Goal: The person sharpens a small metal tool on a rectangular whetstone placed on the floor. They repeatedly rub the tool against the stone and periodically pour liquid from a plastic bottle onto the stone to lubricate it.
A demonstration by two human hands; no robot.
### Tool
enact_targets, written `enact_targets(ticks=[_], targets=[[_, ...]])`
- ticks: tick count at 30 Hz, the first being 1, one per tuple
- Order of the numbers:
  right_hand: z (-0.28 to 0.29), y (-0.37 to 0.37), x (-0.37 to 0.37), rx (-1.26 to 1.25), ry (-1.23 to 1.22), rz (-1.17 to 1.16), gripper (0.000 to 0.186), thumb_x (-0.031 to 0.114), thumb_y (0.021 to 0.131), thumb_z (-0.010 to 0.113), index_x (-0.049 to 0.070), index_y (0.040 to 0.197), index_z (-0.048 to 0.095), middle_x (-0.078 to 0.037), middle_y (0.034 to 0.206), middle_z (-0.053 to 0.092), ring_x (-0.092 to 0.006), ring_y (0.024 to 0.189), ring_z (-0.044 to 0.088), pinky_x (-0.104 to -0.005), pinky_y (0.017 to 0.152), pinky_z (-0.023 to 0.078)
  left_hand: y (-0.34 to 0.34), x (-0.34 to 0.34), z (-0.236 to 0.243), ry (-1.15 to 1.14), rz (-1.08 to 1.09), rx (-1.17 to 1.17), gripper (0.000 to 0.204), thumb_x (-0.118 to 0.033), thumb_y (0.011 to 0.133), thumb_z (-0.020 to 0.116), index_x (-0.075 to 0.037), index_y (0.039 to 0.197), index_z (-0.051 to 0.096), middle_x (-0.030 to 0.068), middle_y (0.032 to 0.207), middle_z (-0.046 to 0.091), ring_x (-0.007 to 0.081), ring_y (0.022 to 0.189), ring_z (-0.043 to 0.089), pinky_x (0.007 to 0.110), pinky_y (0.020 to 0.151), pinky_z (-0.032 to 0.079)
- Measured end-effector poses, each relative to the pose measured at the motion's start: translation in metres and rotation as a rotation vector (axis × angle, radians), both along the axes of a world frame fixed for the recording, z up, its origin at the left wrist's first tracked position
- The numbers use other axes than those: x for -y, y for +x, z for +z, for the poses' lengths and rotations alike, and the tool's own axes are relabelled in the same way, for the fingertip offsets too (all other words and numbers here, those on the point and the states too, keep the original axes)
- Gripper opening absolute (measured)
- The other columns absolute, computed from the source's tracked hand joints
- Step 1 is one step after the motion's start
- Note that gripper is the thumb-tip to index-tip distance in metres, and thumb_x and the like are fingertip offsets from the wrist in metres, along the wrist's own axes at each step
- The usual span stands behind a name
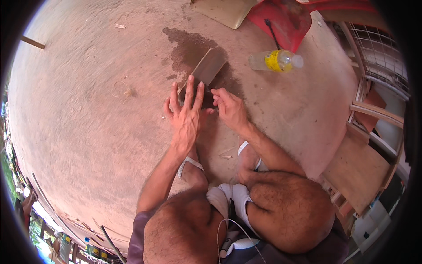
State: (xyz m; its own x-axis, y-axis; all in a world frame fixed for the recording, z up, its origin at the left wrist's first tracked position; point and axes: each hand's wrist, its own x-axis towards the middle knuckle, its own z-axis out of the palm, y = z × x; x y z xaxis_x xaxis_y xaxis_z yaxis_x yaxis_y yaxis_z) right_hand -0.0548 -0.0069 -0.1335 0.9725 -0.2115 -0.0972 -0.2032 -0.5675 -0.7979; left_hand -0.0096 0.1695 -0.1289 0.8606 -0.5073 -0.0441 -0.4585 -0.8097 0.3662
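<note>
A long, flat, grey-brown block like a sharpening stone (212, 66) lies slanted on the floor in a dark wet patch (184, 44). Over its near end, my left hand (184, 123) has its fingers stretched out and spread, the tips resting on or just above it. Close beside, my right hand (233, 110) is closed, thumb and fingers pinched together near the block's near right edge. Something dark sits between the two hands, mostly hidden by fingers and shadow; its kind I cannot tell.
Right of the block, a clear plastic bottle with a yellow label (272, 60) lies on its side. Beyond it are a red sheet (281, 22) and a thin black stick (271, 33). A wooden board (358, 171) and wire mesh (376, 48) line the right side.
</note>
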Motion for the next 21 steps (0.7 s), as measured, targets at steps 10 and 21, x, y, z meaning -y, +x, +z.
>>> enact_targets(ticks=[10,21], targets=[[-0.003,0.051,0.035,-0.087,-0.058,-0.140,0.011,0.015,0.107,0.067,0.004,0.110,0.067,-0.018,0.099,0.078,-0.0404,0.093,0.077,-0.0498,0.073,0.060,0.067,0.029,0.000,-0.005,-0.140,0.035,0.091,-0.083,0.091,0.061,-0.033,0.167,0.051,0.0032,0.184,0.028,0.0418,0.168,0.015,0.066,0.126,0.010],[-0.015,0.016,0.007,-0.004,-0.084,-0.070,0.009,0.010,0.107,0.066,0.003,0.110,0.064,-0.017,0.093,0.077,-0.0357,0.082,0.078,-0.0478,0.068,0.060,0.031,-0.005,0.013,0.072,-0.120,-0.115,0.113,-0.101,0.078,0.054,-0.035,0.170,0.047,0.0091,0.186,0.019,0.0462,0.170,0.004,0.071,0.125,0.002]])
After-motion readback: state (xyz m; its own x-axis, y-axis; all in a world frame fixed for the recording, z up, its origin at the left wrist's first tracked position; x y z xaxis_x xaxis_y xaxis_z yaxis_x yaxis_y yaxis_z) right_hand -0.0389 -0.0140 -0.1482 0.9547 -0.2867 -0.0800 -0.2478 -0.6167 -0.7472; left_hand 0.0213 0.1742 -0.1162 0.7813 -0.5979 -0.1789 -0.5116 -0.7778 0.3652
